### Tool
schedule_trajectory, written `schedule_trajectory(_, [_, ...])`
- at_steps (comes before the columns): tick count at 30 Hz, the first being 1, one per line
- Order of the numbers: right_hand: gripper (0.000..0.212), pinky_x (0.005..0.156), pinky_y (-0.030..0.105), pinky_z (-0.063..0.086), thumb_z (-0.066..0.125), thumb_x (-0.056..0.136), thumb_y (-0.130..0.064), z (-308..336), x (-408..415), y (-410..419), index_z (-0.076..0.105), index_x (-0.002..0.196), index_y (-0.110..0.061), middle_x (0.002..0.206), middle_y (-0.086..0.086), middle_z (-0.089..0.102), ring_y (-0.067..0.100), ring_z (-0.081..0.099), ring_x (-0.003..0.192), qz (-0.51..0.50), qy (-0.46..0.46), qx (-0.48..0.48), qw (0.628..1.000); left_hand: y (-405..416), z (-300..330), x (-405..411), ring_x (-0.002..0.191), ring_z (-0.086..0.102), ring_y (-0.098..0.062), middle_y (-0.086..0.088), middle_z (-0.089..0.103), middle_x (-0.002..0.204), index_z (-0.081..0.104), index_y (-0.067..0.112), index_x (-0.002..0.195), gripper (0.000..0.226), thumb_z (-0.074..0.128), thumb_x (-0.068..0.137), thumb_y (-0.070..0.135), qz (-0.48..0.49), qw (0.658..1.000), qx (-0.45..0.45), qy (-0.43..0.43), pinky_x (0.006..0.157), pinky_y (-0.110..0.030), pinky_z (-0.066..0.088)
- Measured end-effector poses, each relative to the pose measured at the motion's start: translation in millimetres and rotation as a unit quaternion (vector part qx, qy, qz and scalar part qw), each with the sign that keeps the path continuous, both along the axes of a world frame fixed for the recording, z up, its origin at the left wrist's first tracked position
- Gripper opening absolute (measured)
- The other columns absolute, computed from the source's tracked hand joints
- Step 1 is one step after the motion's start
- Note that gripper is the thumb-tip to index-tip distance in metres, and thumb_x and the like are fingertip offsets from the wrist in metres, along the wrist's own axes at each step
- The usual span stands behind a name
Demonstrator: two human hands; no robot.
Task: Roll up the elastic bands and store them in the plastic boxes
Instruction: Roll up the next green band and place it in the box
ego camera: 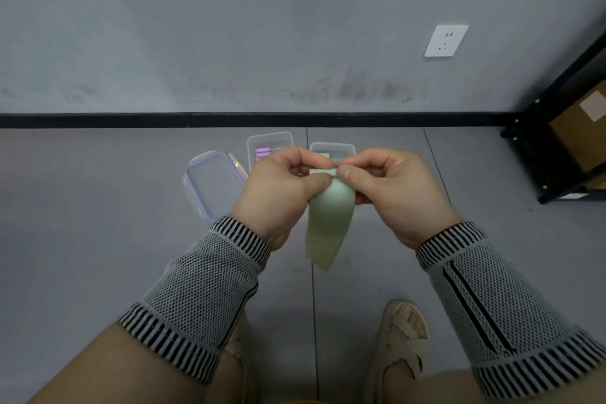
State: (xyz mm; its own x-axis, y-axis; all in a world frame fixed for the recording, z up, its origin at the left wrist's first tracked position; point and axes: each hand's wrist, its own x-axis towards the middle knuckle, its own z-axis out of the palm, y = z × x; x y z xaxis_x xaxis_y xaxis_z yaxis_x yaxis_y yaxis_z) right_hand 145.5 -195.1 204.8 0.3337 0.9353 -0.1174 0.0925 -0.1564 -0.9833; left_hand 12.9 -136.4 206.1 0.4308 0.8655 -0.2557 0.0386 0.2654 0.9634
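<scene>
Two clear plastic boxes sit on the floor just beyond the hands: the left box holds a purple roll, the right box something pale (too hidden to name). One loose lid lies left of the left hand. Grey floor, grey wall with a white socket. One pale green elastic band, translucent, hangs between the hands; the left hand and right hand pinch its rolled top edge.
</scene>
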Motion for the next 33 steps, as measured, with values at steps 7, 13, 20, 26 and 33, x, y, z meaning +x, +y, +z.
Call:
schedule_trajectory(7, [0.016, 0.082, 0.049, 0.056, 0.067, 0.082, 0.0, 4, -1, 0, 0.068, 0.076, -0.014, 0.086, 0.025, 0.067, 0.029, 0.064, 0.077, -0.036, 0.023, 0.033, 0.999, 2, 4, -2, 0.06, 0.057, -0.008, 0.0, 0.064, 0.07, 0.063, 0.009, 0.087, 0.006, 0.065, 0.085, 0.005, -0.018, 0.998, -0.061, 0.015, 0.061, -0.022, 0.046])
schedule_trajectory(13, [0.015, 0.082, 0.047, 0.056, 0.067, 0.082, 0.002, 3, -3, 0, 0.067, 0.079, -0.012, 0.089, 0.028, 0.065, 0.031, 0.063, 0.079, -0.045, 0.034, 0.043, 0.997, 4, 5, -4, 0.06, 0.052, -0.006, 0.003, 0.062, 0.068, 0.066, 0.011, 0.088, 0.006, 0.061, 0.088, 0.015, -0.012, 0.998, -0.055, 0.008, 0.061, -0.021, 0.039])
schedule_trajectory(20, [0.007, 0.06, 0.024, 0.054, 0.062, 0.087, -0.008, 5, 0, 1, 0.068, 0.085, -0.009, 0.078, 0.011, 0.067, 0.018, 0.062, 0.066, -0.025, 0.145, -0.02, 0.989, 5, 5, -9, 0.08, 0.061, -0.014, -0.006, 0.069, 0.084, 0.069, 0.015, 0.09, 0.012, 0.06, 0.088, 0.007, -0.001, 0.999, 0.03, 0.032, 0.081, -0.029, 0.049])
schedule_trajectory(26, [0.009, 0.058, 0.02, 0.051, 0.064, 0.086, -0.007, 3, 5, -1, 0.07, 0.079, -0.008, 0.066, 0.004, 0.065, 0.012, 0.058, 0.06, 0.035, 0.098, -0.067, 0.992, 3, 3, -8, 0.085, 0.062, -0.018, -0.013, 0.07, 0.093, 0.069, 0.02, 0.093, 0.02, 0.059, 0.089, 0.003, -0.039, 0.994, 0.091, 0.055, 0.088, -0.034, 0.05])
schedule_trajectory(33, [0.011, 0.055, 0.02, 0.047, 0.061, 0.085, -0.002, 3, 1, 0, 0.064, 0.076, -0.005, 0.068, 0.008, 0.057, 0.014, 0.05, 0.058, -0.02, 0.182, -0.036, 0.982, 4, 0, -8, 0.076, 0.059, 0.01, 0.009, 0.066, 0.088, 0.064, 0.027, 0.102, 0.014, 0.056, 0.093, 0.02, -0.063, 0.991, 0.104, 0.064, 0.069, -0.007, 0.044])
